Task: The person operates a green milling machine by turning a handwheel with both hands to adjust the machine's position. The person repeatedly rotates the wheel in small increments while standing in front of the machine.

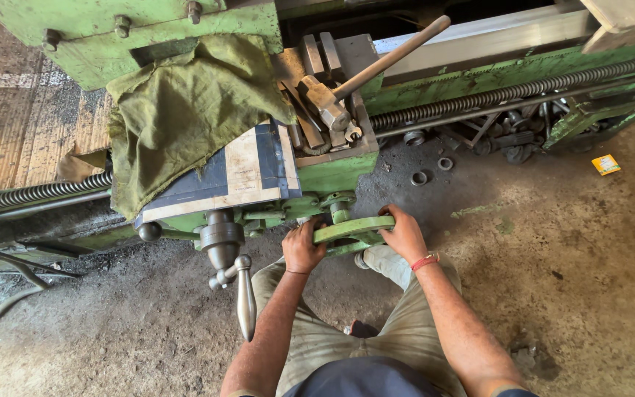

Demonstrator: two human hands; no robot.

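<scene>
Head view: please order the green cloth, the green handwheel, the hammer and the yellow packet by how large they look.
1. green cloth, clearly largest.
2. hammer, long handle.
3. green handwheel, partly hidden by both hands; nearer the camera, so close to the hammer.
4. yellow packet, smallest.

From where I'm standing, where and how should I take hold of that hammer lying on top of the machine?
Probably best to take the hammer by its long wooden handle, around mid-length, coming from above. The handle slopes up and to the right, clear of the clutter, while the metal head sits wedged among steel blocks. Both hands are on the green handwheel.
</scene>
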